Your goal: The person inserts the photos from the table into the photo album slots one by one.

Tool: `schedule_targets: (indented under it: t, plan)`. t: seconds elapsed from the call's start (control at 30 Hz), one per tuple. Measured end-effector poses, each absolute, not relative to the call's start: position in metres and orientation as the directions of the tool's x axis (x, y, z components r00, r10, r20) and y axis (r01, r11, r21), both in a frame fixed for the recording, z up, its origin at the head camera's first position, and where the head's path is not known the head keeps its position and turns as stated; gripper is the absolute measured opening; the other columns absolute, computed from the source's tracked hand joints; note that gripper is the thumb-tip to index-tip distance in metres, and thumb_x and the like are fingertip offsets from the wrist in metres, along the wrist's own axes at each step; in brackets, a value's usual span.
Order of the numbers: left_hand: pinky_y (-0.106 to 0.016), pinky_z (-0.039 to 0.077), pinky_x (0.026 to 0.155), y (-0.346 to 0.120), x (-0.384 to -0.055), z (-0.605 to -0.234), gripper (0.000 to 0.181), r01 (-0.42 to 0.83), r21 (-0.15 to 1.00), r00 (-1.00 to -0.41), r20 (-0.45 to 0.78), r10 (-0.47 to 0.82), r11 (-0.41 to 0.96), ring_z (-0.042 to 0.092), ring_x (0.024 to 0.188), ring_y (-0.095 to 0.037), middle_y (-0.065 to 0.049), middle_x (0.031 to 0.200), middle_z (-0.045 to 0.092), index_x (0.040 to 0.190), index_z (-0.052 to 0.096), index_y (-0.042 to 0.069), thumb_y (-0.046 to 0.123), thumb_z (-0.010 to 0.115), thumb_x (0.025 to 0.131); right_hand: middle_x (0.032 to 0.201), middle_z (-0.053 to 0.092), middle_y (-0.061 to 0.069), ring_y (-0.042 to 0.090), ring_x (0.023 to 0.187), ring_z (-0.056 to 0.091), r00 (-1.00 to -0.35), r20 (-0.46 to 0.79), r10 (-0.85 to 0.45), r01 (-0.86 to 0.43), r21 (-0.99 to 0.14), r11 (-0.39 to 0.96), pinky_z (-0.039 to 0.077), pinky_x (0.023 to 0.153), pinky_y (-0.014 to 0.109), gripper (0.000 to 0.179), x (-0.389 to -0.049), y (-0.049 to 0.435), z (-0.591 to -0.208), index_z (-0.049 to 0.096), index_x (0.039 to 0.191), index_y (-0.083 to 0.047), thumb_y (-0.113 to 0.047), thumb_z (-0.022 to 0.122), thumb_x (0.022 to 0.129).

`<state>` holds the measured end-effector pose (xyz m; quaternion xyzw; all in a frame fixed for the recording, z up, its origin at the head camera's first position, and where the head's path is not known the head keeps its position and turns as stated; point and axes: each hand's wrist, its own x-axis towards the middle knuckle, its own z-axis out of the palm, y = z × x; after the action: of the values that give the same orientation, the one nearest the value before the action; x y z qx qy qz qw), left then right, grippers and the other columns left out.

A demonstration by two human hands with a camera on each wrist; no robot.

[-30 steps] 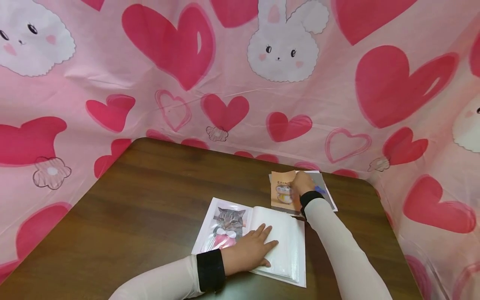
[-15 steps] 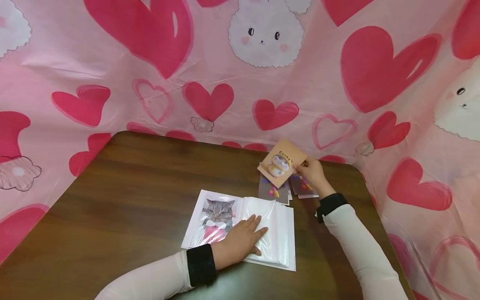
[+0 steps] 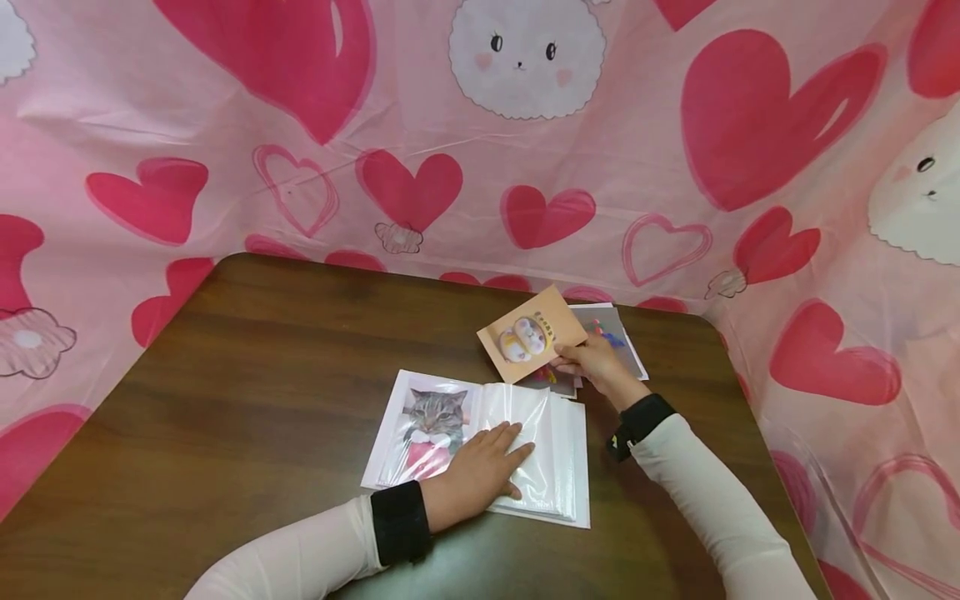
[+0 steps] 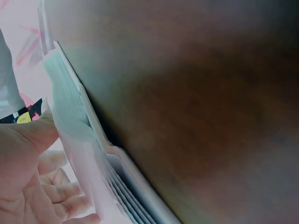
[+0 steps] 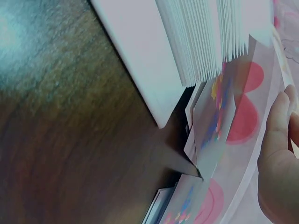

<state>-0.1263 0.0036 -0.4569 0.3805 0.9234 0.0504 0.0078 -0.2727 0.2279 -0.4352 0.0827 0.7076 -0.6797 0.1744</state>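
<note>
A white photo album [image 3: 576, 500] lies open on the table, its left page showing a cat picture [image 3: 433, 417] and its right side holding clear sleeves. My left hand [image 3: 474, 471] rests with spread, straight fingers on the right page; the left wrist view shows the page edges [image 4: 70, 98] beside it. My right hand [image 3: 600, 367] pinches an orange card [image 3: 525, 333] with a cartoon animal by its lower right corner, above the table just behind the album. Under and beside it lie grey cards [image 3: 628, 346] in two piles, one partly hidden by the orange card.
The brown wooden table [image 3: 262, 400] extends to the left and front of the album. A pink cloth [image 3: 480, 125] with hearts and rabbits hangs behind the table's back edge and along both sides.
My right hand has lifted the orange card off the grey cards and brought it left toward the album. My left hand stays on the page. The head view has shifted slightly.
</note>
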Motion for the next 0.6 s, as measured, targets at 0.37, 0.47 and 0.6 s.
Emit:
schedule_targets:
  t: [0.37,0.47,0.6]
  plan:
    - [-0.038,0.041,0.098,0.003,-0.130,-0.459,0.065,0.708,0.076,-0.706,0.031,0.708,0.702,0.045,0.128,-0.023,-0.009,0.144,0.044,0.137,0.052,0.021,0.051,0.064,0.080,0.069,0.068,0.003,0.009,0.064,0.068,-0.910,-0.398,-0.114,0.399,-0.917,0.007,0.054,0.065,0.020,0.017,-0.272,0.232,-0.433,0.050,0.109,0.008,-0.002,0.052,0.095]
    - [-0.038,0.041,0.098,0.003,-0.130,-0.458,0.065,0.709,0.086,-0.704,0.025,0.710,0.700,0.045,0.129,-0.023,-0.009,0.145,0.043,0.137,0.051,0.021,0.051,0.064,0.081,0.069,0.068,0.002,0.009,0.064,0.067,-0.912,-0.396,-0.105,0.398,-0.917,0.002,0.054,0.065,0.020,0.016,-0.272,0.235,-0.434,0.050,0.108,0.007,-0.002,0.053,0.095]
    - [-0.038,0.042,0.098,0.002,-0.129,-0.457,0.065,0.715,0.093,-0.698,0.028,0.716,0.693,0.046,0.128,-0.024,-0.010,0.144,0.044,0.137,0.052,0.020,0.050,0.064,0.081,0.071,0.067,0.002,0.009,0.064,0.066,-0.912,-0.396,-0.107,0.396,-0.918,0.021,0.054,0.065,0.021,0.016,-0.272,0.239,-0.435,0.049,0.109,0.006,-0.002,0.053,0.095]
